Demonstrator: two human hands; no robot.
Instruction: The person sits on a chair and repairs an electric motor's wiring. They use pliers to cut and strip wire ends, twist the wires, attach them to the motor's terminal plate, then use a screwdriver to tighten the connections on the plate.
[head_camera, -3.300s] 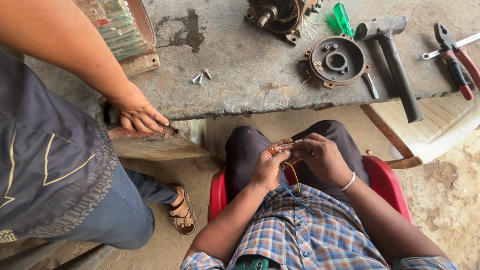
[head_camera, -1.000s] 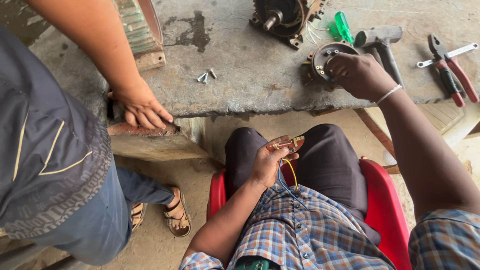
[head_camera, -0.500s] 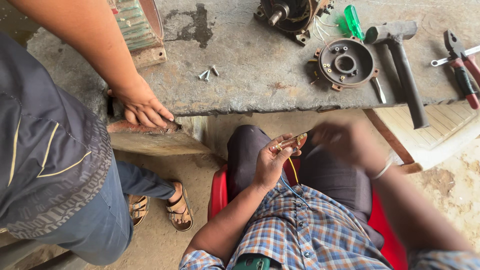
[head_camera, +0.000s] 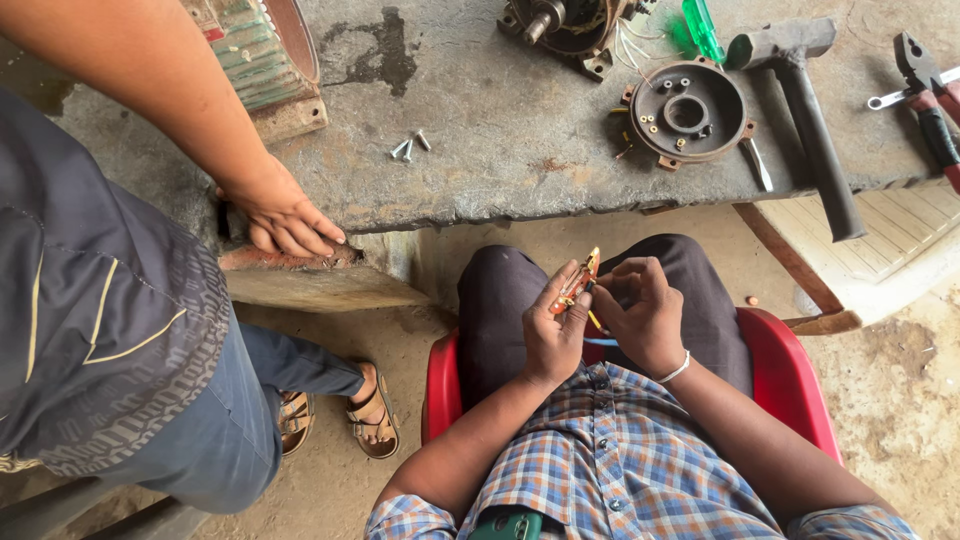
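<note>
Rough stone bench (head_camera: 520, 150) fills the upper frame, with a round motor end cover (head_camera: 688, 110) and hammer (head_camera: 805, 100) on it. At centre, over my lap, my left hand (head_camera: 553, 335) grips a small orange terminal piece (head_camera: 578, 285); my right hand (head_camera: 645, 315) pinches at it, probably fitting its wires, which calls for steady fingertips next.

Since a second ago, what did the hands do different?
The right hand came back from the round metal cover on the bench to the lap, and its fingers meet the small orange part the left hand holds. The left hand, the hammer and the other person's hand stayed put.
</note>
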